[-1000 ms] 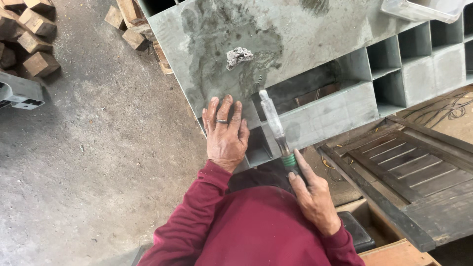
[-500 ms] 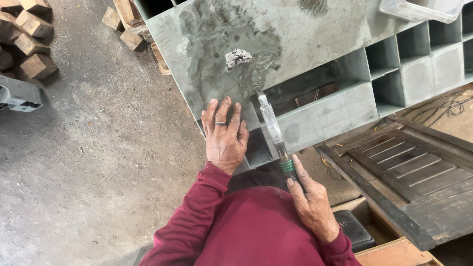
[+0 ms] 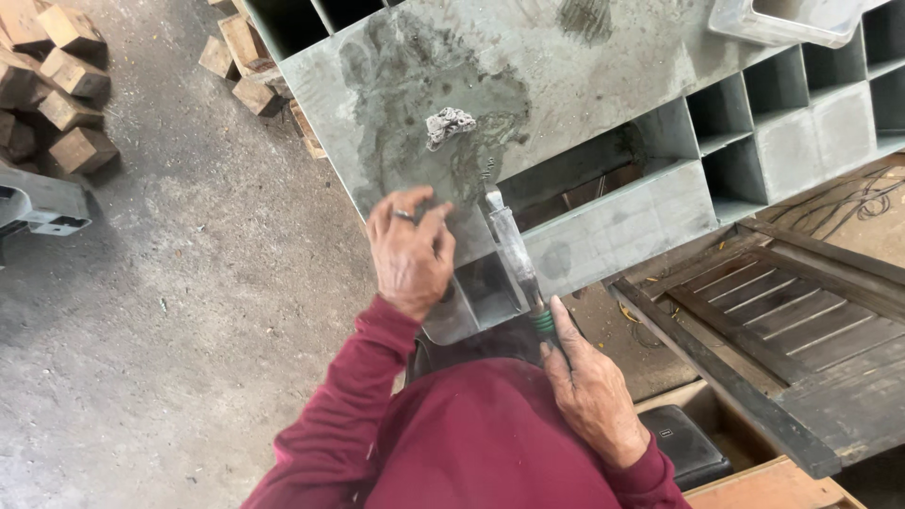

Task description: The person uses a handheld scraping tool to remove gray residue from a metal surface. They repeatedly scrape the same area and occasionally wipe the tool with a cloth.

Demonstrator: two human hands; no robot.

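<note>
One head camera looks steeply down, close over the hands (image 3: 490, 320).

Left hand (image 3: 410, 253) flat on grey cabinet (image 3: 528, 104)

No labels, signs or screens are visible. One possible package: a dark, flat, rectangular case (image 3: 683, 443) with rounded corners lies at the lower right, just beside the right forearm, on a wooden surface. It carries a small pale mark on its top face; the mark is too small to make out. The case may be a pouch or box.
</note>
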